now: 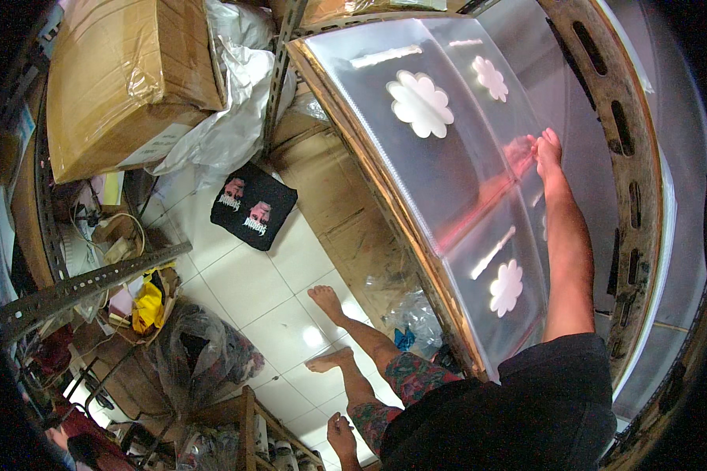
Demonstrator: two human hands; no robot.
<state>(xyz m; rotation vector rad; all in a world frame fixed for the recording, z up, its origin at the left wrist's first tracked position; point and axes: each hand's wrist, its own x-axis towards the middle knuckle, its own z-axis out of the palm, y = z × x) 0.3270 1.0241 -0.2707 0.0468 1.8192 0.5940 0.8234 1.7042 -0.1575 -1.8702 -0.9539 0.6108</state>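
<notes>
My right hand (548, 151), arm stretched out, has its fingers closed in a pinch at the edge of a stack of clear plastic sheets (471, 169). The glossy sheets lie on a wooden-edged shelf and carry white flower shapes (420, 104) and short white bars. A pinkish reflection of the hand and arm shows on the plastic. My left hand (341, 436) hangs low beside my leg, its fingers curled in with nothing visible in them. A black folded cloth item (254, 206) with printed pictures lies on the tiled floor, apart from both hands.
A large taped cardboard box (133, 86) stands upper left beside white plastic wrapping (239, 94). Slotted metal uprights (617, 125) frame the shelf. Flattened cardboard (330, 196) covers floor below it. Clear bags (204, 353), a yellow bag (148, 302) and a wooden rack (251, 428) crowd the lower left.
</notes>
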